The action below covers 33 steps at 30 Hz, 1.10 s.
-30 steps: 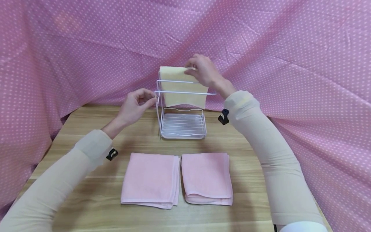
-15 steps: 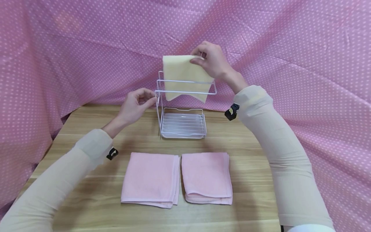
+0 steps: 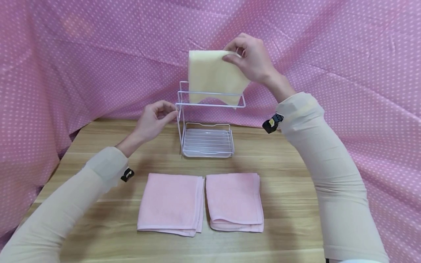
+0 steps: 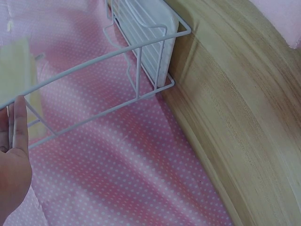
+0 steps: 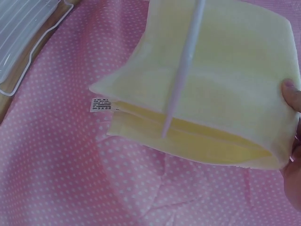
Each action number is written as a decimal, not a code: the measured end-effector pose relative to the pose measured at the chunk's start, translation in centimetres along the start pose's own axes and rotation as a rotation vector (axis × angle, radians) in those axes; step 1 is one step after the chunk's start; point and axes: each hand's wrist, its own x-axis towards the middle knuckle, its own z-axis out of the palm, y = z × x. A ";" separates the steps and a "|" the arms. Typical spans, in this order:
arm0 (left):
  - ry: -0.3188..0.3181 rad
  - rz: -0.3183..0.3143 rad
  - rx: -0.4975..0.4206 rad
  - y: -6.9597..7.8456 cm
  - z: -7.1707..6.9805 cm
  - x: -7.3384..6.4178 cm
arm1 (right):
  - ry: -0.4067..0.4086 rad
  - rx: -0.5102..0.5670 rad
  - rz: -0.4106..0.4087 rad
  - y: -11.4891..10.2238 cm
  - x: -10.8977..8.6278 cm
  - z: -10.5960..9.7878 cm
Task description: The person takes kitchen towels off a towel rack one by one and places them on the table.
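Observation:
A folded yellow towel (image 3: pixel 210 73) hangs from my right hand (image 3: pixel 253 60), which pinches its top edge between thumb and fingers. The towel is above and behind the upper bars of a white wire rack (image 3: pixel 210 105), its lower part seen through them. In the right wrist view, the towel's layers gape at the side, a printed label (image 5: pixel 100 104) pokes out, and a white bar (image 5: pixel 186 56) crosses in front. My left hand (image 3: pixel 152 120) holds the rack's left upright near the top; the left wrist view has its fingers (image 4: pixel 19 122) against the wire.
Two folded pink towels (image 3: pixel 171 201) lie side by side on the wooden table (image 3: pixel 289 204), in front of the rack. A clear tray (image 3: pixel 207 144) sits in the rack's base. A pink dotted cloth (image 3: pixel 115 54) hangs behind and along the sides.
My right hand has lifted the yellow towel upward and slightly right, raising it off the rack's rear upper bar. The left hand and the pink towels stay where they were.

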 end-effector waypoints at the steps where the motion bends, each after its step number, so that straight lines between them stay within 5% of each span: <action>1: 0.001 0.002 0.001 0.0 0.0 0.0 | 0.003 0.000 -0.004 -0.1 0.0 -0.1; 33: -0.001 -0.003 0.035 -0.4 -0.1 0.1 | 0.172 0.088 -0.034 -2.4 -0.6 -5.4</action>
